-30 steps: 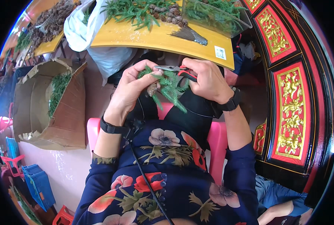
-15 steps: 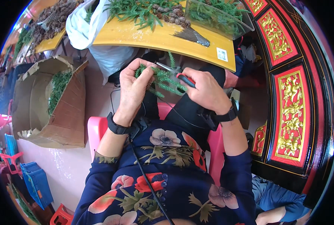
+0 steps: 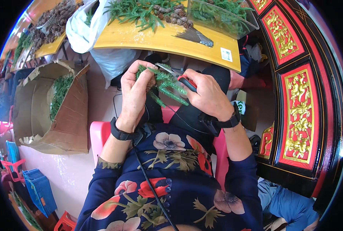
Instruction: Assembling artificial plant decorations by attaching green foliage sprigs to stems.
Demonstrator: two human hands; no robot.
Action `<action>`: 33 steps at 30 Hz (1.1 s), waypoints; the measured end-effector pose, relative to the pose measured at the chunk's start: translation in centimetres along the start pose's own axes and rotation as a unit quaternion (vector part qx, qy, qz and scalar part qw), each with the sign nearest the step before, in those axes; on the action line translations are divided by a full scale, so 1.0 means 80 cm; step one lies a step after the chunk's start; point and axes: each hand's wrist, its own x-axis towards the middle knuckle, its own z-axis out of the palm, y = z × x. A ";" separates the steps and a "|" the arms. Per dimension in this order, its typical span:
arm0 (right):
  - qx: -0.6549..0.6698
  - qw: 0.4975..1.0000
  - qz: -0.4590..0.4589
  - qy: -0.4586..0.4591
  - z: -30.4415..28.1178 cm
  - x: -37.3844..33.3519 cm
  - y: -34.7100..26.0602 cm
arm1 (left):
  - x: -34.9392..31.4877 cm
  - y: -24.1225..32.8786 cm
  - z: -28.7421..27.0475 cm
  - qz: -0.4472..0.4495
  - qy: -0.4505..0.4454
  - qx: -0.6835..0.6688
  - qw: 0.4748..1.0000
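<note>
My left hand (image 3: 133,96) pinches a green artificial pine sprig (image 3: 167,84) between thumb and fingers, above my lap. A brown pine cone (image 3: 151,82) shows partly beside the thumb, against the sprig. My right hand (image 3: 210,94) is wrapped round the red-and-black handles of a pair of pliers (image 3: 187,82). The pliers' metal jaws reach left over the top of the sprig, close to my left fingertips. Whether the jaws grip anything there is too small to tell.
A yellow table (image 3: 140,40) ahead bears pine greenery (image 3: 137,13), pine cones (image 3: 177,17), a bundle of thin dark wires (image 3: 194,36) and a clear bin (image 3: 221,19) of greenery. A torn cardboard box (image 3: 69,127) stands left; a carved red-and-gold panel (image 3: 298,115) is at right.
The sprig has turned in my left hand, its fronds now pointing to the lower right. My right hand and the pliers have shifted slightly left and down.
</note>
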 end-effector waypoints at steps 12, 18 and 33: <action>-0.047 0.995 -0.073 0.055 -0.001 0.003 0.007 | 0.004 0.010 -0.003 -0.087 -0.037 -0.069 0.993; -0.076 0.993 -0.076 0.054 -0.003 0.006 0.010 | 0.007 0.010 -0.005 -0.108 -0.097 -0.058 0.988; -0.063 0.996 -0.025 0.058 0.001 -0.006 0.006 | 0.000 0.005 0.001 0.012 -0.014 0.116 0.993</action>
